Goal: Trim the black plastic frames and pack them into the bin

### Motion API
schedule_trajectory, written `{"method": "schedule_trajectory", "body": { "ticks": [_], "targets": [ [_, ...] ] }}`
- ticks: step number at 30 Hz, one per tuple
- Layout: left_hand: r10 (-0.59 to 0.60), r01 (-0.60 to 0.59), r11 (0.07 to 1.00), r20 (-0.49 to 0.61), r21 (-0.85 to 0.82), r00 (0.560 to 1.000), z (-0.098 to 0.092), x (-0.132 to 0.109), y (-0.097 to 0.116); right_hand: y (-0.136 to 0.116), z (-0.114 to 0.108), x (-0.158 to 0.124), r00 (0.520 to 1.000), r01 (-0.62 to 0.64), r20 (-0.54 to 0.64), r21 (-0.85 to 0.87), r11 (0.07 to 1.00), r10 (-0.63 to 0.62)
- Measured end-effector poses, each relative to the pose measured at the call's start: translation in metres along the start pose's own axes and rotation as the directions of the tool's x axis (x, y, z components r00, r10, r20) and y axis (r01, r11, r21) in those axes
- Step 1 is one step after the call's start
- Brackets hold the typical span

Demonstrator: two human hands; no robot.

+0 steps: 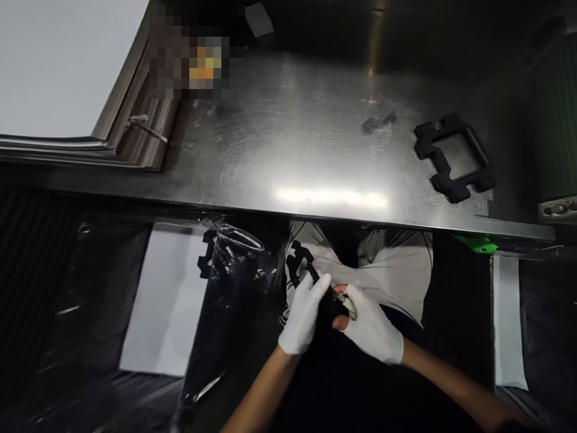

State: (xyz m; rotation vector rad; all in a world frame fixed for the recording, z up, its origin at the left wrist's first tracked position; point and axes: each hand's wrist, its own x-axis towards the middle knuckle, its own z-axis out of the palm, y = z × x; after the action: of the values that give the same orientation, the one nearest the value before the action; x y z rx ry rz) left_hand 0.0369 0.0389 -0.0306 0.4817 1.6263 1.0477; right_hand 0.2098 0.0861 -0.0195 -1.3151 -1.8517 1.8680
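Both my hands wear white gloves and meet below the front edge of a steel worktable (288, 150). My left hand (305, 316) is closed round a black moulded part (301, 264) that sticks up from its fingers. My right hand (372, 325) is closed on a small tool with a pale metal tip (349, 307), held against the same black part. The right glove's thumb tip is torn and bare. A second black frame-shaped part (453, 156) lies flat on the table at the right, far from both hands.
A stack of flat sheets (67, 78) lies on the table's left end. Black plastic bags (229, 282) hang under the table edge at the left. Another black part (206, 255) shows beside the bag. A green object (478, 243) sits under the edge at right.
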Motion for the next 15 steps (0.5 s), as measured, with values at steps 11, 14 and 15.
{"method": "schedule_trajectory", "body": {
  "ticks": [11, 14, 15],
  "targets": [
    [-0.154, -0.153, 0.515, 0.266, 0.844, 0.952, 0.008, -0.023, 0.007, 0.023, -0.024, -0.029, 0.962, -0.030, 0.230, -0.450, 0.893, 0.149],
    [-0.151, -0.189, 0.407, 0.270, 0.894, 0.951, 0.014, -0.025, 0.006, 0.020, -0.016, -0.029, 0.959, -0.048, 0.203, -0.577, 0.815, 0.199],
    [-0.155, -0.191, 0.389, 0.268, 0.901, 0.951, 0.015, -0.025, 0.005, 0.019, -0.015, -0.028, 0.957, -0.054, 0.198, -0.600, 0.798, 0.213]
  ]
}}
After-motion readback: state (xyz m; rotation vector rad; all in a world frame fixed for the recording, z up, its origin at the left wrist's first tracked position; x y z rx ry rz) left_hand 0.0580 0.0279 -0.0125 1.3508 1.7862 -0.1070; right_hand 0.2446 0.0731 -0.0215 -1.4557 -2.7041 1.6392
